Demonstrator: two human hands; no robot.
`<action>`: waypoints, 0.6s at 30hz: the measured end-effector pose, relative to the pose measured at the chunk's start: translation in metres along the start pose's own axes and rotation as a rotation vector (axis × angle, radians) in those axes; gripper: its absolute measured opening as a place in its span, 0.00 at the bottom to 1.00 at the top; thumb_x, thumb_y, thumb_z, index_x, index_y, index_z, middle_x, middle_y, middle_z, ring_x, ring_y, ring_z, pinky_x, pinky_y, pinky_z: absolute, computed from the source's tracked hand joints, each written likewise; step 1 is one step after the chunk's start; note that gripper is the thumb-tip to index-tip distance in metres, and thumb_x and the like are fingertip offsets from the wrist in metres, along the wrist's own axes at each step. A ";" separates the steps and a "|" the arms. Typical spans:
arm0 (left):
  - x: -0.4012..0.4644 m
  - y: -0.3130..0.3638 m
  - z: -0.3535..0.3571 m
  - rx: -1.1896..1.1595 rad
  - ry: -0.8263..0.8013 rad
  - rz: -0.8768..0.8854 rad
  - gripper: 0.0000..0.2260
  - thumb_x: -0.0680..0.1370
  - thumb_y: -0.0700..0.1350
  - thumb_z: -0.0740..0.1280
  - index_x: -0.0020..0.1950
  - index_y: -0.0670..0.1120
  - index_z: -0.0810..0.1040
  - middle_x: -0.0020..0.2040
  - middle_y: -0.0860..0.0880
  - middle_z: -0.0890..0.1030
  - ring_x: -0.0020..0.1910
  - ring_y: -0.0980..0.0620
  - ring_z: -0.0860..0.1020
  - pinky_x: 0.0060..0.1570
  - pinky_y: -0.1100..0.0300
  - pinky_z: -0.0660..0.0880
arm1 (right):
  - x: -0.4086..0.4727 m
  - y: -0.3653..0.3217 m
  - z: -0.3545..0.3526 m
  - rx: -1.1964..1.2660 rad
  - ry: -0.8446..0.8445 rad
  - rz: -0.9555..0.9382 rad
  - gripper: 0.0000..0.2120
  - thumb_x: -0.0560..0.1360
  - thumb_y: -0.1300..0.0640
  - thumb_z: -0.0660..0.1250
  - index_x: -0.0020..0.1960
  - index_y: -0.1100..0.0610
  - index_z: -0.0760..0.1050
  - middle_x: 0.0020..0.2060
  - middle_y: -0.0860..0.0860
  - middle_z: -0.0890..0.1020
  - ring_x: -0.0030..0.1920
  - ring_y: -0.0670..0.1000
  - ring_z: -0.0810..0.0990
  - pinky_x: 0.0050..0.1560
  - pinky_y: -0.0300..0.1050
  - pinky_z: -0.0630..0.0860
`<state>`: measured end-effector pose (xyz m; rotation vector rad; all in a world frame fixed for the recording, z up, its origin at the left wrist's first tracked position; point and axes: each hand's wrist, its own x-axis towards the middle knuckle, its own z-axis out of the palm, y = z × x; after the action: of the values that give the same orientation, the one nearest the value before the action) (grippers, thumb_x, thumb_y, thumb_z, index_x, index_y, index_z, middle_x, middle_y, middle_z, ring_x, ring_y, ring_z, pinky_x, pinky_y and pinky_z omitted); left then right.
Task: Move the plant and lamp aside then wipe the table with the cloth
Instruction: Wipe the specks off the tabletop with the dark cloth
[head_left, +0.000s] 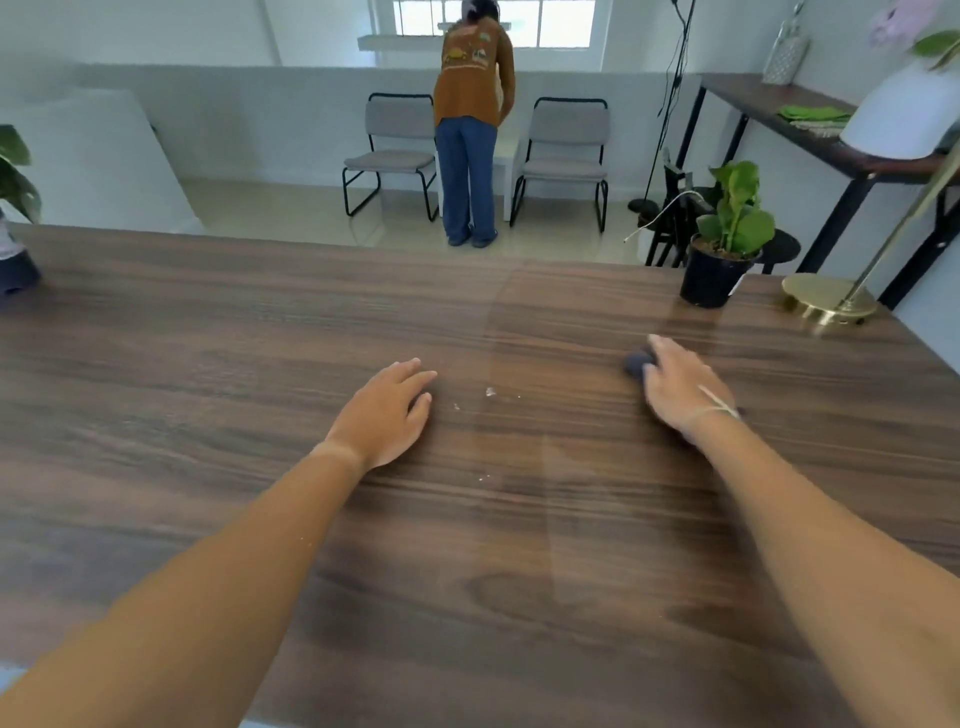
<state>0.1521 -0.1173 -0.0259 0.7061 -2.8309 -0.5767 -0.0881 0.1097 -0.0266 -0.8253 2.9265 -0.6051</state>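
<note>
My right hand presses flat on a small dark grey cloth, most of it hidden under the palm, on the dark wooden table. A damp wiped patch spreads around and below that hand. My left hand rests flat on the table with fingers apart, holding nothing. A few white crumbs lie between the hands. The plant in a black pot stands at the table's far right. Beside it is the lamp, with a round brass base and a white shade.
A second potted plant stands at the table's far left edge. Beyond the table a person stands with their back to me between two grey chairs. A narrow side table with green cloths runs along the right wall.
</note>
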 end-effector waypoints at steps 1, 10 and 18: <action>0.003 -0.002 -0.001 0.001 0.013 0.003 0.19 0.80 0.45 0.55 0.70 0.46 0.67 0.75 0.45 0.63 0.75 0.46 0.58 0.74 0.54 0.54 | -0.001 -0.029 0.008 0.015 -0.018 -0.091 0.23 0.79 0.54 0.52 0.74 0.54 0.58 0.75 0.53 0.61 0.73 0.59 0.61 0.71 0.52 0.58; 0.025 -0.034 0.010 0.028 0.033 0.089 0.20 0.79 0.44 0.53 0.70 0.44 0.67 0.74 0.44 0.65 0.74 0.44 0.61 0.74 0.56 0.53 | -0.057 -0.072 0.048 0.076 -0.181 -0.462 0.22 0.81 0.54 0.51 0.74 0.48 0.55 0.75 0.46 0.59 0.75 0.50 0.55 0.74 0.45 0.49; 0.029 -0.043 0.011 0.005 0.000 0.106 0.22 0.77 0.44 0.50 0.70 0.43 0.67 0.74 0.42 0.65 0.74 0.43 0.61 0.74 0.57 0.51 | -0.092 -0.135 0.076 0.086 -0.209 -0.620 0.23 0.79 0.55 0.53 0.73 0.52 0.58 0.75 0.49 0.61 0.74 0.50 0.58 0.74 0.46 0.50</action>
<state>0.1419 -0.1624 -0.0512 0.5527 -2.8500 -0.5530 0.0679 0.0237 -0.0518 -1.6811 2.4136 -0.6132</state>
